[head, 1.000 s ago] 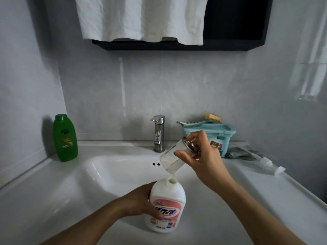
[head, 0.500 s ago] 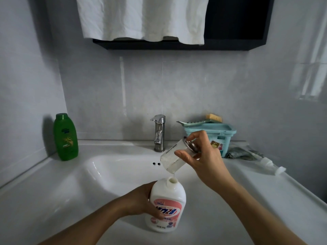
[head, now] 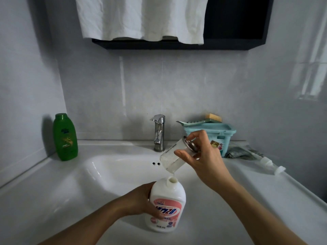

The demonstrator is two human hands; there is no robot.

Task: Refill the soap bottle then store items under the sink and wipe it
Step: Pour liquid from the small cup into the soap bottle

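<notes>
Soap bottle (head: 168,193): white with a pink label, upright on the front ledge of the sink (head: 115,174), neck open with no pump fitted.
Left hand (head: 141,198): fingers wrapped round the soap bottle's left side, gripping it.
Clear container (head: 172,154): tilted mouth-down just above the bottle's neck, metal end uppermost; a thin thread of clear liquid hangs from its lower lip.
Right hand (head: 205,160): thumb and fingers curled round the container's upper end, holding it aloft.
Pump head (head: 267,163): white, lying on its side on the right ledge.
Cloth (head: 238,152): grey-green, crumpled, just beside the pump head.
Teal box (head: 223,133): lidded, behind the right hand, a brush (head: 213,117) on top.
Faucet (head: 159,132): steel, centre back.
Green bottle (head: 65,137): upright, back left corner.
Towel (head: 141,18): white, hanging over a dark cabinet (head: 233,20).
</notes>
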